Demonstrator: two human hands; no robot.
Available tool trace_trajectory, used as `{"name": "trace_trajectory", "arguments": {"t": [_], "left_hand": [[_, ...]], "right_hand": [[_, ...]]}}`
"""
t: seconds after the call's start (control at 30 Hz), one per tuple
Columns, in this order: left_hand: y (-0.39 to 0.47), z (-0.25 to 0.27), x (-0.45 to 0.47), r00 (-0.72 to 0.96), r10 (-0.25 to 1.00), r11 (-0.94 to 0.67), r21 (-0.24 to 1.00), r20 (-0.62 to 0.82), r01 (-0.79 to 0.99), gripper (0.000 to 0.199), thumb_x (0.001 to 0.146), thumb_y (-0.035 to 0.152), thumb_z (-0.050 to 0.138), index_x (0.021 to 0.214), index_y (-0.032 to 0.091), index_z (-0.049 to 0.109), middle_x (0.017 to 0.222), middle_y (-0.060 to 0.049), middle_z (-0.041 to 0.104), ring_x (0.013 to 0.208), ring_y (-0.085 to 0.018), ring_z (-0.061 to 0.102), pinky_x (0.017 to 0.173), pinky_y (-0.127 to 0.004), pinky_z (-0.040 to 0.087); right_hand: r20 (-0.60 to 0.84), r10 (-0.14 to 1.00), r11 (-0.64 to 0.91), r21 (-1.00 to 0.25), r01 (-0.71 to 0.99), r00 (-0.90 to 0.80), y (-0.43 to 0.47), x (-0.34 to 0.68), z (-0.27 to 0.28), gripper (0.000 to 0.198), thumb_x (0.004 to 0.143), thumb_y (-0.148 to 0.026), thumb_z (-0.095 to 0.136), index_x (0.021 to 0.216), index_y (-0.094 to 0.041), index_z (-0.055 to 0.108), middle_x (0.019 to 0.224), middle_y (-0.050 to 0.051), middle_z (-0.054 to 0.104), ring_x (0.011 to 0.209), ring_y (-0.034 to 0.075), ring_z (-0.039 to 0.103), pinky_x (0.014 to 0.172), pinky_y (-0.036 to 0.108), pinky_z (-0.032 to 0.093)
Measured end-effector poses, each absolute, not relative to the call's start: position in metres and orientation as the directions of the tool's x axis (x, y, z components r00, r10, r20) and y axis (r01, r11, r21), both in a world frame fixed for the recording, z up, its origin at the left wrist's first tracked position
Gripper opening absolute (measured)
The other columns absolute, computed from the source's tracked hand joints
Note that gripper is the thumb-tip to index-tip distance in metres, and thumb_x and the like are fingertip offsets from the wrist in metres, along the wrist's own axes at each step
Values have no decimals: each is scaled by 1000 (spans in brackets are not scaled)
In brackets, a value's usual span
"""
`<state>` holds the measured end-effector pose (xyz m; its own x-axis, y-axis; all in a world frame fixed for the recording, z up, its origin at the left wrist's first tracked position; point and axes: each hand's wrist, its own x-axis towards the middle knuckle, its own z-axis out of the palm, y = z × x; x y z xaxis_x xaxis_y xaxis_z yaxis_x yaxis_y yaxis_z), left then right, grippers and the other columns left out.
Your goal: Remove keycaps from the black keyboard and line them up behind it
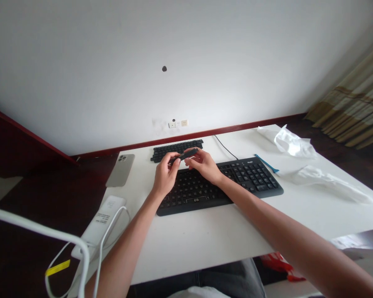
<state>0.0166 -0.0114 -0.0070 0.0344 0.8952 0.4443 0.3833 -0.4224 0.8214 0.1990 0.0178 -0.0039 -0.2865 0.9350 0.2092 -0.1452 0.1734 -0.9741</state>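
Both hands meet above the large black keyboard [236,176], holding a slim black bar-shaped piece [189,153] between them. My left hand [167,174] has its fingers closed on the piece's left end. The fingertips of my right hand [203,164] pinch its right end. Part of the piece is hidden by the fingers, so its exact kind is unclear. Below the hands, the keyboard's left part shows bare key positions and a lighter-outlined long slot at the front. Behind the hands lies a block of black keycaps [174,149] in rows, its edge uneven.
On the left of the white table [186,240] lie a phone [121,169] and a white power strip [101,221] with cables. A blue stick-like tool [267,164] touches the keyboard's right side. Crumpled white plastic bags [294,142] lie farther right. The wall stands behind.
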Motion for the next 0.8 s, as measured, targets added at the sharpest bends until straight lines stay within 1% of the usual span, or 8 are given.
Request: {"name": "trace_trajectory", "arguments": {"t": [0.07, 0.17, 0.3, 0.43, 0.5, 0.6, 0.7, 0.8], "left_hand": [[-10, -7, 15, 16, 882, -440, 808, 472, 392, 23, 100, 41, 64, 114, 22, 67, 113, -7, 72, 97, -19, 68, 79, -26, 52], [-9, -7, 15, -5, 867, -456, 798, 498, 394, 22, 96, 38, 70, 113, 23, 68, 114, -7, 71, 98, -19, 69, 79, -27, 54], [-9, -6, 14, -31, 874, -453, 836, 485, 309, 25, 93, 39, 75, 112, 22, 70, 112, -8, 72, 98, -19, 70, 81, -27, 56], [-6, -6, 14, -92, 894, -426, 897, 437, 121, 31, 88, 43, 80, 107, 20, 70, 107, -8, 74, 94, -19, 72, 80, -27, 57], [-4, -6, 14, -110, 903, -411, 910, 415, 55, 33, 86, 45, 82, 104, 19, 71, 103, -7, 74, 91, -19, 72, 78, -27, 57], [-4, -5, 15, -109, 914, -392, 920, 391, 16, 35, 85, 46, 83, 101, 17, 73, 98, -7, 76, 90, -19, 73, 82, -28, 58], [-7, -3, 17, -88, 921, -379, 925, 381, 33, 36, 85, 48, 83, 102, 17, 76, 100, -9, 78, 93, -21, 75, 87, -32, 59], [-9, -2, 18, -66, 918, -387, 919, 391, 73, 37, 88, 49, 80, 107, 17, 78, 105, -10, 79, 97, -23, 75, 89, -34, 60]], "right_hand": [[172, 952, 136, -979, -155, -253, 19, 199, -4, 37, 80, -35, 78, 110, -19, 65, 84, 2, 70, 79, 19, 69, 69, 32, 58], [165, 961, 142, -983, -116, -221, 19, 201, -4, 37, 79, -34, 77, 110, -19, 65, 90, 3, 71, 79, 19, 69, 69, 33, 59], [271, 945, 293, -950, 108, -182, 19, 206, -2, 30, 82, -32, 73, 110, -22, 68, 108, 6, 73, 86, 19, 69, 70, 32, 57], [411, 900, 434, -871, 232, -144, 18, 211, 6, 38, 82, -27, 71, 120, -24, 67, 118, 7, 72, 100, 23, 66, 76, 33, 56], [494, 853, 522, -797, 303, -170, 16, 213, 10, 34, 83, -24, 70, 117, -24, 70, 115, 7, 74, 101, 23, 65, 81, 36, 55], [547, 802, 597, -712, 370, -241, 11, 213, 14, 28, 86, -22, 68, 113, -23, 74, 101, 5, 75, 87, 20, 64, 77, 34, 52], [491, 807, 587, -726, 358, -328, 6, 210, 16, 27, 86, -23, 68, 112, -22, 76, 92, 2, 75, 71, 16, 60, 69, 31, 50], [389, 820, 542, -764, 352, -419, 2, 207, 16, 16, 85, -26, 68, 98, -21, 77, 81, 1, 73, 64, 14, 58, 65, 30, 48]]}}
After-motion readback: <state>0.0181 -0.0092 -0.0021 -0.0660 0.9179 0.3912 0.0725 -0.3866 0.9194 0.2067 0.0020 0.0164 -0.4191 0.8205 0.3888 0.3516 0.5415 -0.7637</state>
